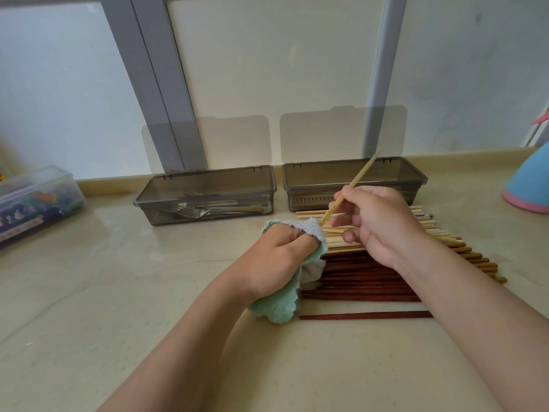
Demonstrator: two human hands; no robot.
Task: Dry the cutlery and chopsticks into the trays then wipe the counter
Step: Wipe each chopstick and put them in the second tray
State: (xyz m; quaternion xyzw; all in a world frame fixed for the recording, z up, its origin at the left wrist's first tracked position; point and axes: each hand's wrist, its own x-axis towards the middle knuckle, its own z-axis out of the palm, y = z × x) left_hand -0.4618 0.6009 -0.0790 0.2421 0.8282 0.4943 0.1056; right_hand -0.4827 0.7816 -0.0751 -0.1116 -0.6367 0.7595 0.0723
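At the far left, well away from the left hand, one clear plastic box (38, 200) sits at the counter's edge. Beyond the left hand stand two smoky grey trays side by side, each with its lid upright against the frosted window. The left tray (214, 171) holds several forks (208, 211), too overlapped to count; what the right tray (286, 188) holds I cannot tell. The left hand (276, 257) clenches one green cloth (276, 307) around the lower tip of one pale chopstick (356, 179). The right hand (383, 224) pinches that chopstick higher up, so it slants over the right tray. Under and beside both hands lies a tight row of chopsticks (371, 281), pale ones farther off and dark red ones nearer, too many to count. One dark red chopstick (365, 315) lies apart, nearest the wrists. At the far right stands one blue and pink object (528, 185). The beige stone counter (118, 292) lies bare to the left of the left arm and on the near side of both arms.
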